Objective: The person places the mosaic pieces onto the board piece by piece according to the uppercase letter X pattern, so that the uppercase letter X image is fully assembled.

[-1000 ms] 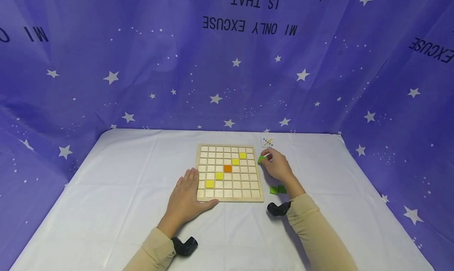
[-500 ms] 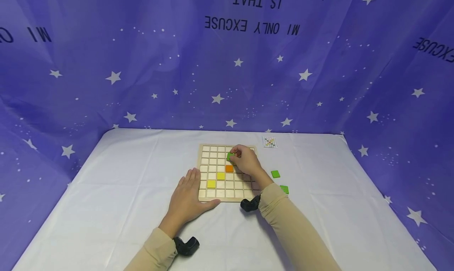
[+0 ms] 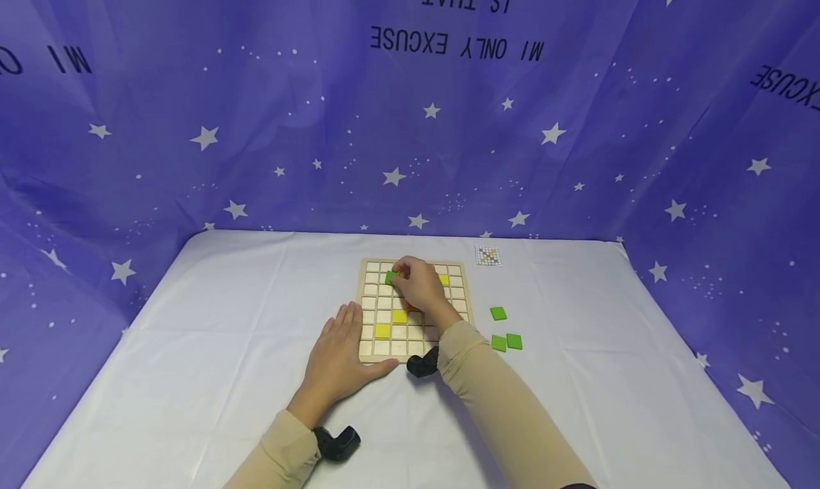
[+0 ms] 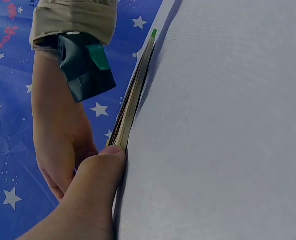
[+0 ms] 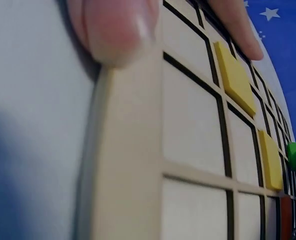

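Clearly, the wooden grid board (image 3: 370,290) sat nearer the desk's (image 3: 192,361) far edge than its side edges, with white cloth stretching wide to the board's left and a starred curtain (image 3: 320,119) rising beyond it. Three loose green tiles (image 3: 498,313) lay right of the board, and a small patterned card (image 3: 488,255) just past its far right corner. The left hand (image 3: 336,354) lay along the board's left side, grip apart, fingers straight, thumb spread to the near edge. The right hand (image 3: 418,284) arched over the board, its grip clamped on a green tile (image 3: 389,278). That flat, bright square was at the board's far left part; contact with the grid could not be told. Yellow tiles (image 3: 382,331) dotted the board diagonally.
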The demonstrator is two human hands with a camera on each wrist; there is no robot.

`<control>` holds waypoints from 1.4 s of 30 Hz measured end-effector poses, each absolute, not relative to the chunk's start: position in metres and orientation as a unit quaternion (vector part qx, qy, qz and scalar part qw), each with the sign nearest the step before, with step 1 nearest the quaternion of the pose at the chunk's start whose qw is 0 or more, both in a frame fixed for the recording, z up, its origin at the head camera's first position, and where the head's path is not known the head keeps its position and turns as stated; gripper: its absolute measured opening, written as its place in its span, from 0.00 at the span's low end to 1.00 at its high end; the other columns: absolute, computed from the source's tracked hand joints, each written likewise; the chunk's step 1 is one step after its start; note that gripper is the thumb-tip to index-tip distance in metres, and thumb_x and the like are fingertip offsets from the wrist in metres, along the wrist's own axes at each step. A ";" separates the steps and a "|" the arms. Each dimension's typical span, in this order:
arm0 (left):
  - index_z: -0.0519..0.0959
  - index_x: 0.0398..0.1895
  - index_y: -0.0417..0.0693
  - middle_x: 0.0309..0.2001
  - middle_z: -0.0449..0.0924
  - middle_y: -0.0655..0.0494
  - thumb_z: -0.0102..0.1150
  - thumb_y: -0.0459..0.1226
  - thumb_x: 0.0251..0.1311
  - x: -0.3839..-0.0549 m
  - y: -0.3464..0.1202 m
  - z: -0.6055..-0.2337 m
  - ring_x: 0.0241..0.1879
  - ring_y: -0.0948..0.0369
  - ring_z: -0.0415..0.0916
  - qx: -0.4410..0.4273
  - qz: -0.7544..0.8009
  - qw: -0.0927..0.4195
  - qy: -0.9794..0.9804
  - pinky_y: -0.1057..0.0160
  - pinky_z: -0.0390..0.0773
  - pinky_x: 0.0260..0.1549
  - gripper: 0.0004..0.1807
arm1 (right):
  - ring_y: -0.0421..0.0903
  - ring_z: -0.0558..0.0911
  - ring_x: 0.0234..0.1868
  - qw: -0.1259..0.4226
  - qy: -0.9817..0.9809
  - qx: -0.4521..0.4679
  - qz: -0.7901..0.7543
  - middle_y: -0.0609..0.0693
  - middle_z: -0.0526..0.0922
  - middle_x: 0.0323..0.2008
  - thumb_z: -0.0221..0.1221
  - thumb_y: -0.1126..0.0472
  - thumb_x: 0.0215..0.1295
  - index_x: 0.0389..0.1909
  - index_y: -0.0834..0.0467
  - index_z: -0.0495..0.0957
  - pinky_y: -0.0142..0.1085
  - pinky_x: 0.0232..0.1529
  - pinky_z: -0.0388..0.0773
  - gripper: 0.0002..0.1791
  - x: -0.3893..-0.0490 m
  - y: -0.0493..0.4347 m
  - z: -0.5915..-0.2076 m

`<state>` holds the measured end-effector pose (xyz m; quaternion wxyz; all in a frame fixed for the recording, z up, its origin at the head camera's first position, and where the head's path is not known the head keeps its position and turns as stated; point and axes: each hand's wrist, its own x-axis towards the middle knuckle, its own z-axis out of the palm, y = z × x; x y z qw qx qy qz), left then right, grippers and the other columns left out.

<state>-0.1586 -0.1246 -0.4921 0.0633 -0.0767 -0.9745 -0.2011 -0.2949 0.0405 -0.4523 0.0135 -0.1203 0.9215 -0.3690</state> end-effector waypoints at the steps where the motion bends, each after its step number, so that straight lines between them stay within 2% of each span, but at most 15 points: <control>1: 0.50 0.77 0.34 0.78 0.51 0.40 0.54 0.78 0.45 -0.159 -0.124 -0.492 0.78 0.47 0.48 -0.076 -0.201 0.064 -0.974 0.47 0.53 0.76 0.70 | 0.42 0.78 0.34 0.009 0.924 -0.118 -0.364 0.44 0.81 0.35 0.64 0.55 0.67 0.45 0.50 0.82 0.35 0.34 0.74 0.08 -0.295 0.039 -0.453; 5: 0.50 0.77 0.33 0.78 0.52 0.40 0.55 0.78 0.45 -0.159 -0.124 -0.490 0.78 0.47 0.49 -0.078 -0.204 0.066 -0.974 0.46 0.53 0.76 0.70 | 0.42 0.77 0.31 -0.005 0.932 -0.110 -0.346 0.44 0.81 0.34 0.64 0.54 0.66 0.45 0.49 0.83 0.34 0.31 0.72 0.09 -0.296 0.034 -0.453; 11: 0.49 0.77 0.32 0.78 0.51 0.40 0.54 0.78 0.45 -0.159 -0.125 -0.490 0.78 0.46 0.48 -0.081 -0.198 0.063 -0.975 0.46 0.53 0.76 0.71 | 0.41 0.79 0.34 -0.007 0.943 -0.113 -0.313 0.44 0.82 0.36 0.64 0.53 0.67 0.47 0.49 0.83 0.35 0.34 0.74 0.11 -0.296 0.027 -0.450; 20: 0.50 0.77 0.33 0.78 0.51 0.40 0.54 0.78 0.45 -0.160 -0.125 -0.492 0.78 0.47 0.49 -0.079 -0.203 0.065 -0.974 0.46 0.52 0.77 0.70 | 0.41 0.78 0.33 -0.009 0.957 -0.110 -0.269 0.42 0.81 0.34 0.63 0.51 0.67 0.46 0.47 0.84 0.35 0.31 0.73 0.09 -0.298 0.021 -0.449; 30: 0.50 0.77 0.33 0.78 0.51 0.40 0.54 0.77 0.45 -0.159 -0.124 -0.492 0.78 0.47 0.49 -0.080 -0.200 0.062 -0.975 0.47 0.52 0.77 0.70 | 0.42 0.80 0.39 -0.004 0.958 -0.111 -0.263 0.43 0.83 0.39 0.62 0.52 0.68 0.49 0.45 0.83 0.39 0.39 0.78 0.10 -0.300 0.022 -0.450; 36: 0.50 0.77 0.33 0.78 0.52 0.40 0.55 0.77 0.44 -0.159 -0.124 -0.492 0.78 0.47 0.49 -0.078 -0.200 0.067 -0.974 0.47 0.52 0.77 0.70 | 0.43 0.80 0.40 -0.006 0.961 -0.125 -0.248 0.44 0.81 0.39 0.63 0.53 0.67 0.50 0.46 0.84 0.38 0.39 0.78 0.12 -0.299 0.024 -0.450; 42: 0.51 0.77 0.33 0.77 0.52 0.39 0.56 0.77 0.44 -0.158 -0.124 -0.492 0.78 0.46 0.50 -0.077 -0.200 0.068 -0.974 0.47 0.53 0.76 0.71 | 0.46 0.80 0.46 -0.006 0.967 -0.142 -0.212 0.46 0.81 0.46 0.64 0.52 0.67 0.54 0.46 0.84 0.39 0.43 0.81 0.16 -0.296 0.025 -0.453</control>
